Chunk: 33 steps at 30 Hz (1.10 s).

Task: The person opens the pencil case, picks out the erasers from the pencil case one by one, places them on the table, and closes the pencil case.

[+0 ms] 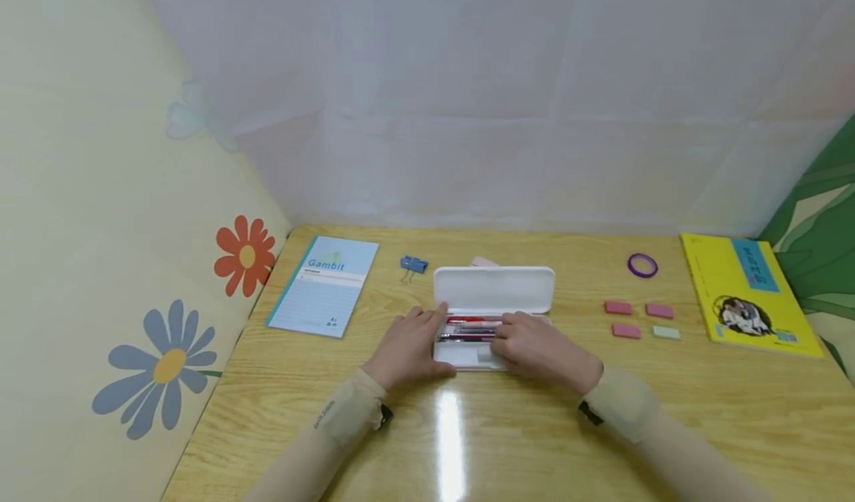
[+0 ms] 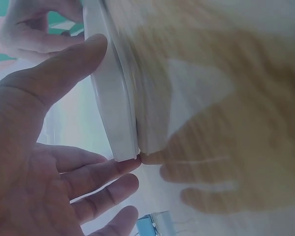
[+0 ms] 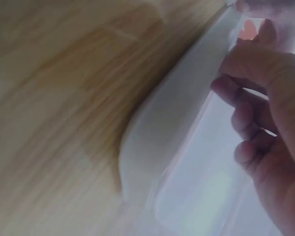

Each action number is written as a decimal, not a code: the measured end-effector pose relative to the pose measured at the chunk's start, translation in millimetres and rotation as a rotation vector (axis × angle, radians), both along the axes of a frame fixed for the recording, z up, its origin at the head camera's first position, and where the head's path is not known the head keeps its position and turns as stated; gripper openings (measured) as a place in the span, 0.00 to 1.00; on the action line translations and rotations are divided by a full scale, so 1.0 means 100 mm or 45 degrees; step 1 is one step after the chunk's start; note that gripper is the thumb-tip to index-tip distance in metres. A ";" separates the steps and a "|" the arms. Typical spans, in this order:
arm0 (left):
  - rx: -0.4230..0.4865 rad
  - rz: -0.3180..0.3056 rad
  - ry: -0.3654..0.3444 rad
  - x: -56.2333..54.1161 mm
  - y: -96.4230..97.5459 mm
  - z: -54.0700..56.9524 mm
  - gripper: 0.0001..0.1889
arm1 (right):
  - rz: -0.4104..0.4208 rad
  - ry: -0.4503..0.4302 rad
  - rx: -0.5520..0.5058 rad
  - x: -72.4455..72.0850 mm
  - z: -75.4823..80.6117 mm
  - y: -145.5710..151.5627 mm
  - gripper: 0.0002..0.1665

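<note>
A white pencil case [image 1: 494, 289] lies on the table with its lid raised at the back. Red and dark pens [image 1: 467, 337] fill its tray. My left hand [image 1: 410, 350] grips the left end of the case, thumb against the front wall and fingers around the end, also seen in the left wrist view. Over the right half of the tray, my right hand [image 1: 534, 344] reaches in with curled fingers. A small pale block [image 1: 485, 354] is right at its fingertips in the front section; I cannot tell whether they pinch it.
Left of the case lies a light blue notebook [image 1: 323, 287], with a blue binder clip [image 1: 414, 264] nearby. A pinkish block [image 1: 484, 262] shows behind the lid. To the right are pink erasers [image 1: 626, 330], a pale green eraser [image 1: 666, 333], a purple tape ring [image 1: 643, 266] and a yellow book [image 1: 751, 298].
</note>
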<state>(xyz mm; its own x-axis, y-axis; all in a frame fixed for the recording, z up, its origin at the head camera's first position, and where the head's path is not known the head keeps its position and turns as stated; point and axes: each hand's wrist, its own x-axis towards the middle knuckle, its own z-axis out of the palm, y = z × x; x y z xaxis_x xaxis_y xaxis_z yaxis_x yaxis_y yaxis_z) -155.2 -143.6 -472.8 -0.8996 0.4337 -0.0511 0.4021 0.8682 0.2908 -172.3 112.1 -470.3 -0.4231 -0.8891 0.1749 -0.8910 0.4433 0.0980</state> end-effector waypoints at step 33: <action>0.005 0.000 -0.003 -0.04 -0.01 -0.03 0.59 | -0.078 -0.140 0.174 -0.06 0.08 -0.09 0.11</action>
